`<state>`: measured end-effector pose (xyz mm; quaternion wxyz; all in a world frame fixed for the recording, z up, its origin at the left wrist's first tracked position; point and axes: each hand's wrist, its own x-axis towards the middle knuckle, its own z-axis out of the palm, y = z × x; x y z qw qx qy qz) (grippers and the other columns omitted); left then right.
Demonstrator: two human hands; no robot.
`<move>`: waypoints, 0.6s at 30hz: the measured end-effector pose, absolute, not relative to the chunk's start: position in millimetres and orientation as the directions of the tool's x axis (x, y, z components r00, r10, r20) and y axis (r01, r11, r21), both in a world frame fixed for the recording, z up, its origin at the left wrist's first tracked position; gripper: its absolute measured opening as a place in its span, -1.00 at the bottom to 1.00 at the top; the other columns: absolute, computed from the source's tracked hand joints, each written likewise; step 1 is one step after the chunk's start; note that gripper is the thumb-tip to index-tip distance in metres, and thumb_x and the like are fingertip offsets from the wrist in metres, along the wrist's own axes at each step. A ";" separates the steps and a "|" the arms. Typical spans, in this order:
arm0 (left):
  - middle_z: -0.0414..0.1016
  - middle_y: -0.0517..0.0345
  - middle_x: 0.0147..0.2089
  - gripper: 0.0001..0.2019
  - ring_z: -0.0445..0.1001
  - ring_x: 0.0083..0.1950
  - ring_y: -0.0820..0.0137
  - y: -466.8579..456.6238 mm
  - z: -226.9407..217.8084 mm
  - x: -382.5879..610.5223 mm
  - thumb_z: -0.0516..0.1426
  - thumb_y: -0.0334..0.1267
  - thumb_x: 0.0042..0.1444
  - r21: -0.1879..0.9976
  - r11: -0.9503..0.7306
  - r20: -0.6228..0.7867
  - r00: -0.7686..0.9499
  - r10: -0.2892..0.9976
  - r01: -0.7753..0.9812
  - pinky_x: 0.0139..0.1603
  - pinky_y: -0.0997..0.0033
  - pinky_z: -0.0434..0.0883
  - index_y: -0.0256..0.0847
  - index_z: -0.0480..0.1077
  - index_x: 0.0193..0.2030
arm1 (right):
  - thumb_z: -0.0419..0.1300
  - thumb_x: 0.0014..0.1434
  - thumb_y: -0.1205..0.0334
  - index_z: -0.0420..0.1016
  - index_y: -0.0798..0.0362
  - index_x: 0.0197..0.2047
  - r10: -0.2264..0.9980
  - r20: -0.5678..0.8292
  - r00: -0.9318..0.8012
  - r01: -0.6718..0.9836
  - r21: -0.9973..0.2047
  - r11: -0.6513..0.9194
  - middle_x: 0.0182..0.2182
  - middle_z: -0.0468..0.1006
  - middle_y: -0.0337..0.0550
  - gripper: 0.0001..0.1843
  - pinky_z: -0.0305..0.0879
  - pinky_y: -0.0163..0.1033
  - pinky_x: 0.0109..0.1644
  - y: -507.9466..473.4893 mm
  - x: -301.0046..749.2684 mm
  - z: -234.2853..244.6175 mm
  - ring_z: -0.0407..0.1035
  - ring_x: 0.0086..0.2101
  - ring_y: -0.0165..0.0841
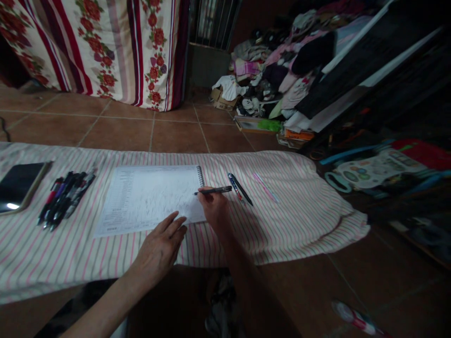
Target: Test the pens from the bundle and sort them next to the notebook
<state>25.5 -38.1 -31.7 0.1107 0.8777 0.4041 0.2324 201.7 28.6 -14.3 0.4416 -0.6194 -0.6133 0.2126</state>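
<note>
1. Black-screened, pale-edged flat device [23,185], tablet-like: far left of the notebook, lying on a cream cloth with pink and grey stripes [299,202].
2. Bundle of slim pens [66,197], mostly black, one red and one purple among them: laid side by side, just left of the notebook.
3. White-paged, spiral-bound paper notebook [158,188], the landmark: lying flat, coil along its right edge, long axis running left to right.
4. Left hand [160,246]: at the notebook's near edge, fingers slightly parted, palm down, fingertips over the page margin; I see nothing gripped.
5. Slim black pen [220,189]: over the notebook's right edge, long axis nearly left to right, crossing the coil. Its left end points inward over the page; whether it touches paper I cannot tell.
6. Right hand [214,209]: at the notebook's lower right corner, fingers pinched around that black pen near its left end; the nearer hand to it.
7. Dark pen [243,189] and multicoloured patterned pen [236,186]: close together, slanted, just right of the notebook.
8. Slim pink pen-like stick [267,188]: farther right of the notebook, slanted likewise.
9. Lettering: printed lines and faint strokes on the notebook, too small to read; no brand legible on any pen.
</note>
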 end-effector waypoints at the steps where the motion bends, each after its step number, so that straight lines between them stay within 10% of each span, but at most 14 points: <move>1: 0.35 -0.05 0.15 -0.69 0.13 0.28 0.11 -37.9 -31.5 25.5 -0.05 -0.42 0.17 0.390 -0.647 0.316 0.564 0.763 0.655 0.16 0.06 0.31 -0.24 0.38 -0.01 | 0.10 0.07 0.22 0.50 0.09 -0.28 0.953 0.265 0.143 0.559 -0.816 0.144 -0.39 0.58 -0.09 -0.80 0.35 -0.26 -0.21 29.0 201.7 -14.6 0.47 -0.37 -0.32; 18: 0.41 -0.02 0.08 -0.73 0.25 0.19 0.15 -33.9 -35.3 27.1 -0.02 -0.45 0.14 0.188 -0.696 0.402 0.593 0.698 0.693 0.08 0.12 0.39 -0.28 0.41 -0.08 | 0.03 0.14 0.06 0.32 0.12 -0.11 0.878 0.308 0.367 0.524 -0.848 0.078 -0.57 0.45 -0.24 -0.66 0.31 -0.29 -0.40 20.9 242.3 -8.9 0.39 -0.53 -0.39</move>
